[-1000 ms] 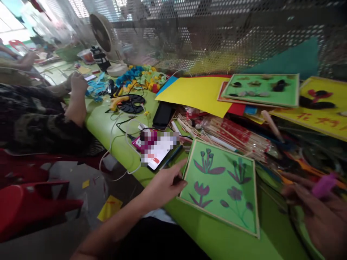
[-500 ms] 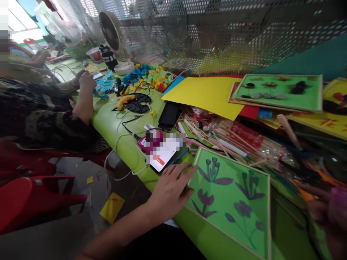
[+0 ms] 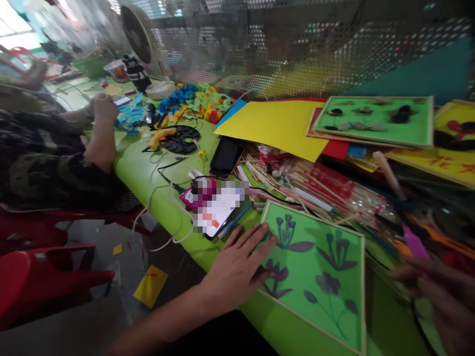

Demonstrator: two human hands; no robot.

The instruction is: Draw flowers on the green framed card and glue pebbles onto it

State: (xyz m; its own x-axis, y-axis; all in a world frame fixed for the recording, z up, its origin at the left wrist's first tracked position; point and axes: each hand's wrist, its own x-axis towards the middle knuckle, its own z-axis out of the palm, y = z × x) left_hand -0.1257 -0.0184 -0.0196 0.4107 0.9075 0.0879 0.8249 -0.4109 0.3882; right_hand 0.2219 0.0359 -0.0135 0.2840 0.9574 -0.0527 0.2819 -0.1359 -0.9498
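Observation:
My left hand [image 3: 239, 269] lies flat with its fingers a little apart, over the left edge of a framed green picture [image 3: 308, 267]. The picture has a thin pale wooden border and dark purple flowers on a green sheet. Past its right edge, my right hand [image 3: 434, 291] is closed round a slim purple tool [image 3: 413, 242] with a tapered end. Blur and shadow hide its exact kind. A black cord [image 3: 419, 321] runs below that hand. A lit phone [image 3: 222, 212] and a blue pen [image 3: 237, 217] lie just beyond my left fingertips.
Wooden sticks [image 3: 326, 183], yellow card [image 3: 274, 128] and another framed green picture [image 3: 374, 121] crowd the back. Orange-handled scissors [image 3: 441, 240] lie at right. White cable [image 3: 148, 207] hangs over the table edge. A co-worker's arm [image 3: 102, 131] rests at left, near a fan [image 3: 139, 34].
My right hand has moved left and the purple tool with it, its tapered end now pointing up. My left hand has slid slightly further onto the picture. The view has shifted a little.

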